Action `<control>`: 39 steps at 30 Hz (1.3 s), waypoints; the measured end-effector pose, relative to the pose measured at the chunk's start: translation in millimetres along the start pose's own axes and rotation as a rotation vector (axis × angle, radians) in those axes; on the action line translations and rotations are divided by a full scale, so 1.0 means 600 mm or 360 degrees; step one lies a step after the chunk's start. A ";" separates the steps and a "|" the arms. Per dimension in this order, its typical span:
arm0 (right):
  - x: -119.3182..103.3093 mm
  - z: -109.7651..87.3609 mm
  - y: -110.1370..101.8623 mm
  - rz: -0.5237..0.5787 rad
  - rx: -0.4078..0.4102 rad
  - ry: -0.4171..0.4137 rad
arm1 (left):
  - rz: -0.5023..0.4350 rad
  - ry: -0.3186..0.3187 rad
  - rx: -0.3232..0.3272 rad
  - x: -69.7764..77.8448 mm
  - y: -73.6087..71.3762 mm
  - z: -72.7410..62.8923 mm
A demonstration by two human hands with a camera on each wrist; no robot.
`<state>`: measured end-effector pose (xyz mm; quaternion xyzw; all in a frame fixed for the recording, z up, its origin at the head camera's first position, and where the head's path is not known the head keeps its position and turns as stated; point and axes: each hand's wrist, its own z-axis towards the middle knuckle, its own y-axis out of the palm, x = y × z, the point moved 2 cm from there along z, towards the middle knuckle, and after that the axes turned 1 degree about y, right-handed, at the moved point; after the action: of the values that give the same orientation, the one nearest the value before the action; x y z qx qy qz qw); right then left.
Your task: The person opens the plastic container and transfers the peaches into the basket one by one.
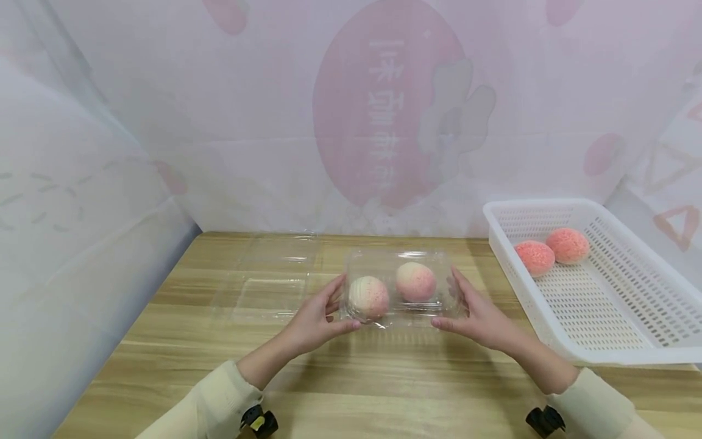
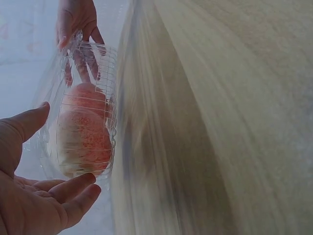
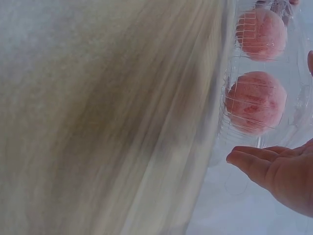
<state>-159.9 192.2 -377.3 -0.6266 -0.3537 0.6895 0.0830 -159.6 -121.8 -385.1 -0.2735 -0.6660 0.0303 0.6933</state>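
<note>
Head view: left hand [image 1: 320, 323] and right hand [image 1: 481, 320], partly curled, grip opposite ends of the clear container [image 1: 392, 305] over the table [image 1: 384, 390]; finger contacts partly hidden. Right wrist view crops the right hand.

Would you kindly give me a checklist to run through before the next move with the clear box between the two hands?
1. Hands at opposite ends: ok; left hand and right hand flank the clear box.
2. Both balls inside: ok; the left ball and right ball show through the plastic.
3. Box fully fastened: cannot tell; its transparent edges are too faint.
4. Firm grip: cannot tell; finger contact is unclear.
5. Room beside the left hand: not ok, I'd say; the second clear container lies close by.
6. White basket apart from the box: ok; it stands to the right.
</note>
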 end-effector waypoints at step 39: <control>0.009 -0.030 0.007 -0.0206 0.0009 -0.0021 | -0.0027 -0.0008 -0.0188 -0.018 0.011 -0.029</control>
<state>-143.0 198.9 -383.5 -0.5975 -0.3920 0.6879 0.1270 -142.3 -126.6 -397.2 -0.3081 -0.6708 -0.0142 0.6745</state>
